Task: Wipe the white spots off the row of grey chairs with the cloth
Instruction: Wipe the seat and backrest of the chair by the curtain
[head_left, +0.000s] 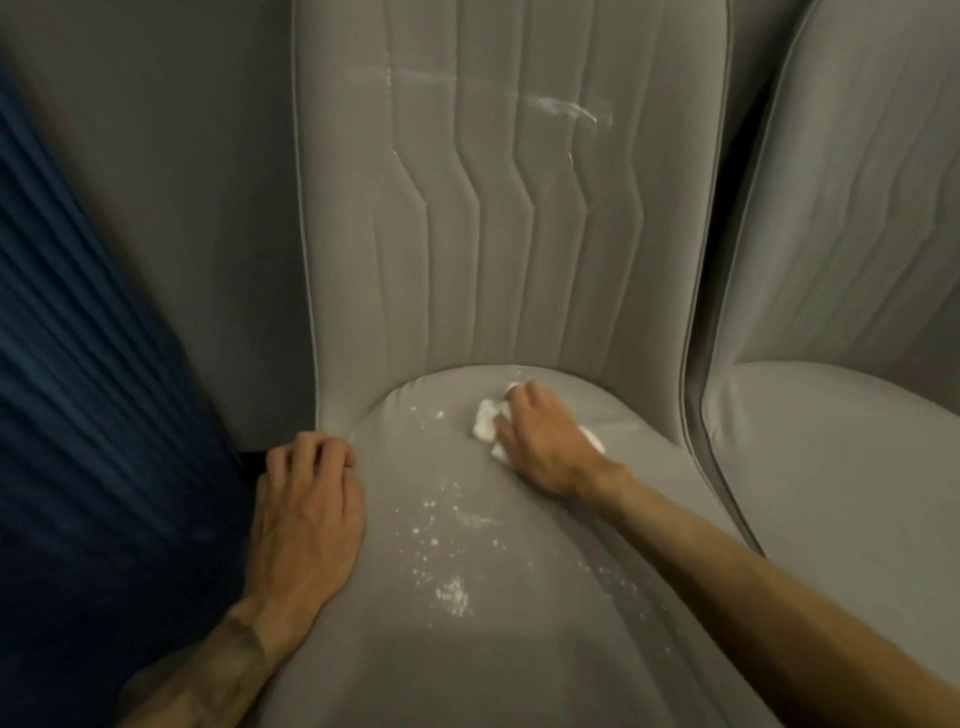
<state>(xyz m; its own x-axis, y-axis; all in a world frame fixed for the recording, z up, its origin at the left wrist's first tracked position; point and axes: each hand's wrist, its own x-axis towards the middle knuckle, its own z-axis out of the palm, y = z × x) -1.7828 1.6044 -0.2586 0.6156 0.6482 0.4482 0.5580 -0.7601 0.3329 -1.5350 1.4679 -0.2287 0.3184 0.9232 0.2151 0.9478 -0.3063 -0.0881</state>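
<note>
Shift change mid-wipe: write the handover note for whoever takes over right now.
Right hand: presses the crumpled white cloth on the rear of the seat of the grey padded chair.
Left hand: holds that seat's left edge, fingers curled.
Done: the seat's far right side looks clear.
Left: scattered white spots across the seat's middle and front; the white smear on the ribbed backrest. The neighbouring grey chair on the right shows no spots from here.
</note>
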